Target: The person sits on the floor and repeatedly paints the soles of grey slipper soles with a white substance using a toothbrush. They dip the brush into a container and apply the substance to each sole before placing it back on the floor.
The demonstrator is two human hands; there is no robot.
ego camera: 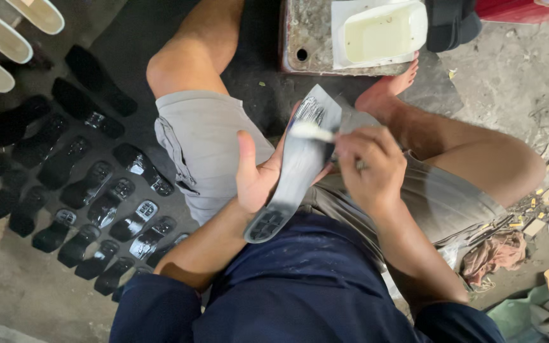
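Holding a long black rubber shoe sole (297, 171) flat across the palm, the left hand (257, 178) supports it from beneath, with the thumb raised along the sole's left edge and the remaining fingers hidden under it. The sole lies over the person's lap, its heel end toward the body and its toe end pointing away.

The right hand (370, 168), just right of the sole, has its fingers curled tightly around a small brush with a pale, glue-laden head (309, 131). The brush head rests on the toe half of the sole.

Progress, judged from surface sheen:
- The toe half of the sole shows wet, glossy streaks, so coating has begun there.
- The middle of the sole appears dull grey and looks only partly covered.
- The heel end, with its moulded tread pattern, appears uncoated.

Beyond the sole's toe end, a white rectangular plastic tray of pale yellowish adhesive (382, 32) sits on a stained metal block (306, 38).

Well to the left of the sole, rows of matching black soles (96, 197) lie on the concrete floor (516, 76); many show shiny patches, suggesting they are already treated. Whether untreated soles remain elsewhere cannot be determined.
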